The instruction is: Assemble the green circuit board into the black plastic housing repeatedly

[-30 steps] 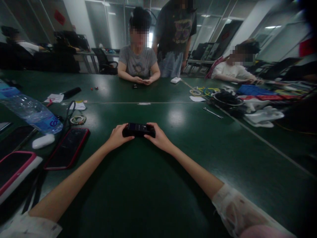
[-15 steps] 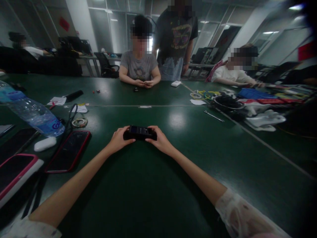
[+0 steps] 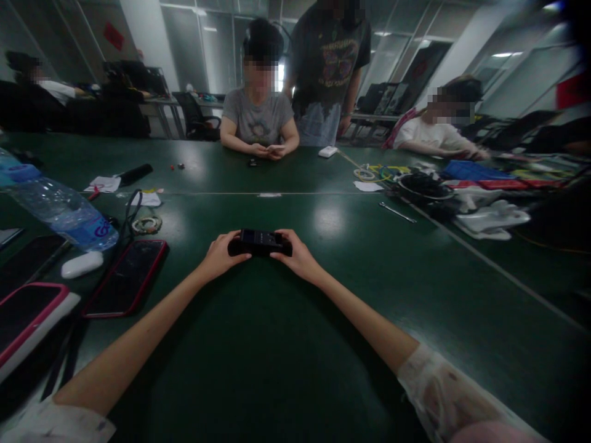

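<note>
A small black device with a dark screen and a row of tiny light marks (image 3: 260,242) is held between my two hands, over the middle of the green table (image 3: 258,344). My left hand (image 3: 221,253) grips its left end, with the thumb along the near side. Around the right end my right hand (image 3: 299,253) is closed in the same way. Some of the fingers are hidden behind the device. What kind of device it is I cannot make out.
To the left lie a water bottle (image 3: 69,212), a red-edged phone (image 3: 127,280), a white earbud case (image 3: 82,264) and a pink-cased phone (image 3: 28,317). At right are a wrench (image 3: 397,212), cables (image 3: 376,173) and a white plastic bag (image 3: 494,218). A seated person (image 3: 259,117) faces me.
My hands keep hold of the black device, with no clear movement over the table. The whole view has shifted slightly, so most things sit a little higher in the picture.
</note>
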Action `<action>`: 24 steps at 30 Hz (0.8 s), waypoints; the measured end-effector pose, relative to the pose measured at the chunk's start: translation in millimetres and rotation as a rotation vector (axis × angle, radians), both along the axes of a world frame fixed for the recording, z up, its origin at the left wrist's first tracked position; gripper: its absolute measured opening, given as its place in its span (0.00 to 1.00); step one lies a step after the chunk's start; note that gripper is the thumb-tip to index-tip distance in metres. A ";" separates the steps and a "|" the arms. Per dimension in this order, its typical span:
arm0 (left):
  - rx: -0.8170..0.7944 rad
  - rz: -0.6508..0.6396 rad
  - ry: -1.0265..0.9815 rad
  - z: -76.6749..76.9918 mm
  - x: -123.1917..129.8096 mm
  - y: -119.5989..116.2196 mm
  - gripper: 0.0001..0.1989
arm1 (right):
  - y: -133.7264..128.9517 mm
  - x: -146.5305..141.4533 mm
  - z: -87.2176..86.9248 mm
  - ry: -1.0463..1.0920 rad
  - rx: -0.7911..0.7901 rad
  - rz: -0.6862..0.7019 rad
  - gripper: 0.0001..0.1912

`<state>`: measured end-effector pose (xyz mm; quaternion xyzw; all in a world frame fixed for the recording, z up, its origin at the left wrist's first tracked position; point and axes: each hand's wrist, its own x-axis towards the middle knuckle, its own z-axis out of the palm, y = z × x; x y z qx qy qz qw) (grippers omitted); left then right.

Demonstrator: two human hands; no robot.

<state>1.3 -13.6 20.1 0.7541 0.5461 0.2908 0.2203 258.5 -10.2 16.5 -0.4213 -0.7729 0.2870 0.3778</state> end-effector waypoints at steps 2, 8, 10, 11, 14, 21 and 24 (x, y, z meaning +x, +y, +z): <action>-0.007 0.000 -0.002 -0.2 -0.1 0.1 0.35 | 0.0 0.2 0.2 0.003 0.006 0.002 0.27; 0.003 -0.010 -0.014 -1.9 -1.0 1.9 0.34 | -1.7 0.9 2.6 0.005 -0.003 0.017 0.27; -0.006 -0.007 -0.014 -1.7 -0.9 1.7 0.34 | -1.8 1.2 2.3 0.002 -0.003 0.014 0.27; -0.011 -0.005 -0.014 -1.5 -0.9 1.5 0.34 | -1.6 1.4 1.8 0.000 -0.004 0.011 0.27; -0.019 0.002 -0.015 -2.0 -1.0 1.0 0.35 | -0.3 1.6 -0.2 -0.007 -0.018 0.003 0.28; 0.011 0.000 -0.033 -7.2 -3.0 4.1 0.34 | -0.5 -0.5 1.2 0.014 0.002 0.001 0.28; 0.012 0.003 -0.033 -7.2 -3.4 4.4 0.35 | -0.6 -0.1 1.1 0.016 -0.017 0.002 0.28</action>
